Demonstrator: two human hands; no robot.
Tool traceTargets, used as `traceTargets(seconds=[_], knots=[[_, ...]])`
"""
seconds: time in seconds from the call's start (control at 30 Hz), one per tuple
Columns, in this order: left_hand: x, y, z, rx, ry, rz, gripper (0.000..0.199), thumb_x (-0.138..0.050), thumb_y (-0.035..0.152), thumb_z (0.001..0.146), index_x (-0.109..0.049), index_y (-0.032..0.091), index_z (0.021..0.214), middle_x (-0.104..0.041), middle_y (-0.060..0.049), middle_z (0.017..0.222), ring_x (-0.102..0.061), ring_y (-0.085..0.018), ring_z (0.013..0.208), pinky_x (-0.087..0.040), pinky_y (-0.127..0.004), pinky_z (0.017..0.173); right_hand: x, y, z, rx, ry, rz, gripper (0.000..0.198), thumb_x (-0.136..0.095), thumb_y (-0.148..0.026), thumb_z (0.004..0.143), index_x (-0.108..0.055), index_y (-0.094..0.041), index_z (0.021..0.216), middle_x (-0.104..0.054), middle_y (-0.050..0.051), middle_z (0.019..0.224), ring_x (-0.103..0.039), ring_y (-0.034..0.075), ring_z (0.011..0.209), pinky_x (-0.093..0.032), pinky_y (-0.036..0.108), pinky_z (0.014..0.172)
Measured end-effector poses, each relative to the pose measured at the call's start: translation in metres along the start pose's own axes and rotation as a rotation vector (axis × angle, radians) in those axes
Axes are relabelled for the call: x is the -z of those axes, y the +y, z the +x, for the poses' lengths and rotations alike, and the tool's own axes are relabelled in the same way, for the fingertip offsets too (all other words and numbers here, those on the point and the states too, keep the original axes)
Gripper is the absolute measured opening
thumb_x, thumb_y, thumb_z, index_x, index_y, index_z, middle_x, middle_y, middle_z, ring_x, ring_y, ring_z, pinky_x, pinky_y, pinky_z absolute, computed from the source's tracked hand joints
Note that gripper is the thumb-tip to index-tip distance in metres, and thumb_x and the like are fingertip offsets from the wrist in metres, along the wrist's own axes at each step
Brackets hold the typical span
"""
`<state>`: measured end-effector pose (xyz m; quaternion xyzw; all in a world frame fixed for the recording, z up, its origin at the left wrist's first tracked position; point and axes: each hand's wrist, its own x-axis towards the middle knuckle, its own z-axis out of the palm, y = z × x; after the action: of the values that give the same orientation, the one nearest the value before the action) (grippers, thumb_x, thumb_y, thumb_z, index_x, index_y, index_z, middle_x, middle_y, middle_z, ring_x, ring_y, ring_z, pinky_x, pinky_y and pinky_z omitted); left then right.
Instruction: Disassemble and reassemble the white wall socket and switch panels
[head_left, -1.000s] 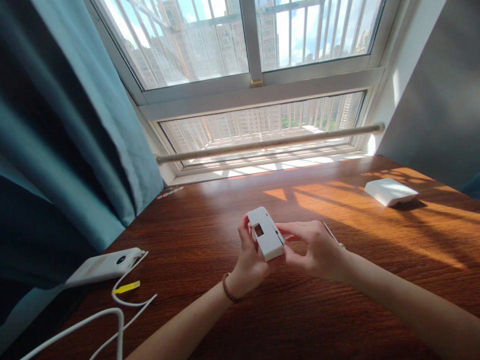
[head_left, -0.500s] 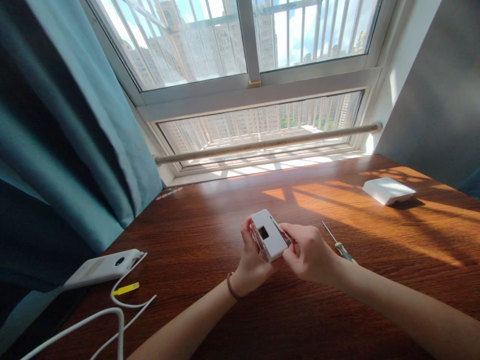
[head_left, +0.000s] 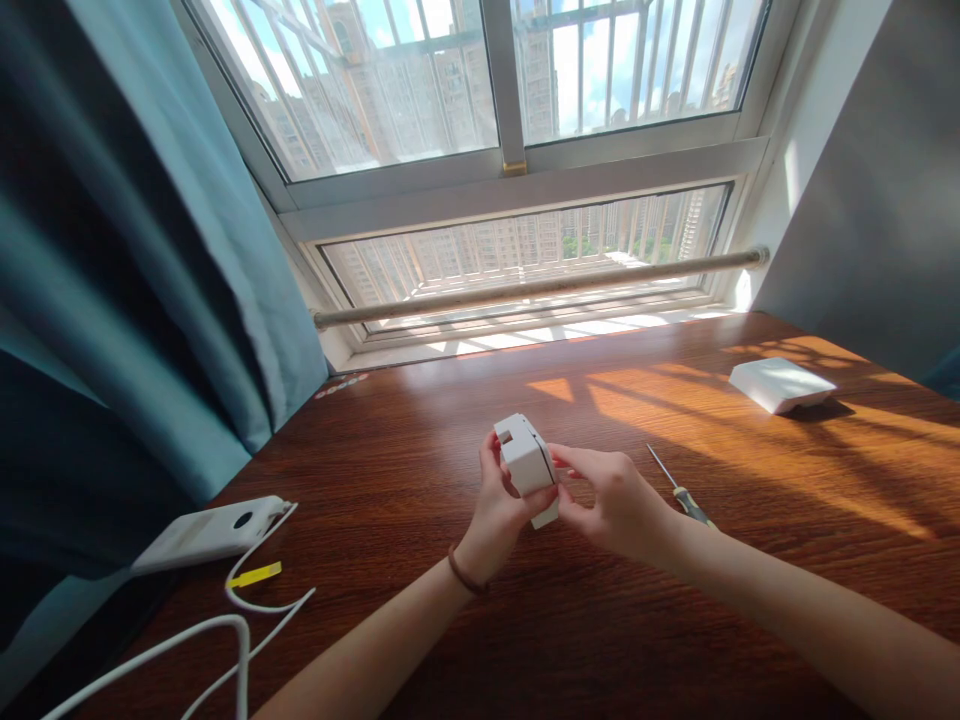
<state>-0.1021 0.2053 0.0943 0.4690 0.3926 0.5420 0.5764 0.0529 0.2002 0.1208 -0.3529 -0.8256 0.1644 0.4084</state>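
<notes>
A small white plastic housing (head_left: pixel 527 462) is held above the table, tilted, with a square cutout near its far left corner and a dark seam along its right side. My left hand (head_left: pixel 499 515) is closed around it from the left and below, thumb across the near end. On the right side, my right hand (head_left: pixel 611 495) has its thumb and fingertips at the seam edge, gripping there. Just beyond the right wrist lies a screwdriver (head_left: pixel 688 502) with a thin metal shaft, its handle partly covered by the forearm.
A white box-shaped piece (head_left: pixel 780 382) rests on the wooden table (head_left: pixel 420 430) at the far right. At left stands a white power strip (head_left: pixel 210 535) with a white cable (head_left: pixel 244 660) and a yellow tag (head_left: pixel 256 575). A curtain (head_left: pixel 172 250) hangs at the left, beside the barred window.
The housing has been turned in my hands, so its near end and side seam now face me more and the cutout has moved toward the far left. My right fingers have shifted slightly left along its edge.
</notes>
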Motion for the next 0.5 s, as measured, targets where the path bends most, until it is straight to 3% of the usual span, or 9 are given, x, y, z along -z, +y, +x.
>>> traceTargets(seconds=[0.33, 0.5], knots=[[-0.0016, -0.0059, -0.0002, 0.011, 0.006, 0.043, 0.093, -0.077, 0.016, 0.054, -0.018, 0.028, 0.124, -0.051, -0.004, 0.107, -0.057, -0.014, 0.084, -0.047, -0.025, 0.073, 0.0059, -0.0007, 0.0039, -0.096, -0.058, 0.014, 0.018, -0.053, -0.011, 0.072, -0.063, -0.018, 0.084, -0.068, 0.002, 0.075, -0.063, 0.016, 0.068, -0.048, 0.025, 0.064], [-0.0036, -0.0053, -0.0004, -0.074, 0.013, 0.080, 0.092, -0.079, 0.018, 0.050, -0.022, 0.027, 0.121, -0.052, -0.003, 0.105, -0.057, -0.015, 0.085, -0.046, -0.026, 0.075, 0.0090, -0.0060, 0.0037, -0.115, -0.110, 0.002, 0.014, -0.052, -0.010, 0.069, -0.061, -0.017, 0.078, -0.066, 0.002, 0.071, -0.060, 0.014, 0.063, -0.045, 0.022, 0.059]])
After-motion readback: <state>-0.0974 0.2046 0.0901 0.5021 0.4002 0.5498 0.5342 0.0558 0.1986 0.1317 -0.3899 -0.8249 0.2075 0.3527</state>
